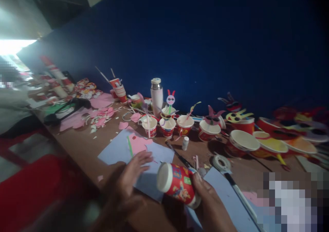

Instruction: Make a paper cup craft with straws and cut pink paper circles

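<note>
Cup [177,185] clamped in right hand [212,206], fingers wrapped round it, tilted nearly on its side over blue cards [120,148]; left hand [131,177] open just beside it, fingers spread apart, no contact visible. Risk: one-hand grip slipping on the tilt, cup dropping and rolling off desk [110,139] edge. Count: 1 held cup, 4 small cups [167,127] upright in a row, 2 blue cards, 1 flask [156,98], 1 tape roll [221,163].
</note>
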`<state>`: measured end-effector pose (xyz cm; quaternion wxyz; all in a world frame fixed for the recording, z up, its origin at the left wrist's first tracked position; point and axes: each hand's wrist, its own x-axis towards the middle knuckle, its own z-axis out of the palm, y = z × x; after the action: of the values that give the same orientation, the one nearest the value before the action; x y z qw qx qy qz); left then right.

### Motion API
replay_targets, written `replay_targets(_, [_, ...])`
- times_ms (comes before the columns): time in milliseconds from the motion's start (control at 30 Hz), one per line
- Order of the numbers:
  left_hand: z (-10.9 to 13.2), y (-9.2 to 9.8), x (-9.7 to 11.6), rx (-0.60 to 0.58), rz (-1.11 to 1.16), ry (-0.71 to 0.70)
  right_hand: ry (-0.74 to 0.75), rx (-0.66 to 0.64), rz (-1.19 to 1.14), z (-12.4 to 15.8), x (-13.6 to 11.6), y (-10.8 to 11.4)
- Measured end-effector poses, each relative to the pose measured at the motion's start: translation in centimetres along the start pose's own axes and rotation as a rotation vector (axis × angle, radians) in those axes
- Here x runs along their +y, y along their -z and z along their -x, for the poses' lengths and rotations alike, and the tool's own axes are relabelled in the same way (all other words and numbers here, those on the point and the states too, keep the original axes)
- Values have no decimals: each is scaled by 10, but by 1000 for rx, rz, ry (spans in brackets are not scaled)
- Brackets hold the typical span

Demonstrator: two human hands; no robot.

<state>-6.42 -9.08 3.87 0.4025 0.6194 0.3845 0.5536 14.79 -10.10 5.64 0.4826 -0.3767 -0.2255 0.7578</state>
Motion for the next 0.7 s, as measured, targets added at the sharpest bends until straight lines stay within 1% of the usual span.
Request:
replay_targets(33, [-3,-23,-5,24,157,37,11,-22,-19,0,3,-1])
replay_targets(67, [-5,-43,-9,54,269,120,28,-47,-32,0,5,-1])
replay_targets(100, [-6,-57,-11,74,355,212,45,-67,-24,-1,7,0])
replay_targets(133, [-7,-67,-11,89,420,273,61,-82,2,-2,8,1])
replay_targets(200, [-9,-75,-10,152,475,350,84,-99,86,-4,7,4])
replay_targets(267, [-9,-77,-7,207,478,362,105,-122,143,-5,6,5])
replay_targets(400, [-8,-83,-6,255,389,276,182,-207,190,-3,2,4])
replay_targets(467, [-10,-82,-7,300,327,258,194,-253,283,-3,-5,7])
replay_targets(533, [-18,-73,-7,385,371,327,210,-298,477,-4,-17,15])
replay_targets(567, [-23,-65,-6,449,446,375,241,-317,623,-5,-24,19])
replay_targets(600, [-28,-55,-6,558,530,428,258,-318,820,-7,-31,24])
replay_targets(633, [-32,-44,-6,616,607,503,281,-296,1080,-10,-36,29])
replay_targets(667, [-34,-33,-7,673,657,540,315,-239,1347,-13,-40,33])
replay_targets(700, [-35,-23,-9,675,735,552,320,-169,1586,-16,-41,36])
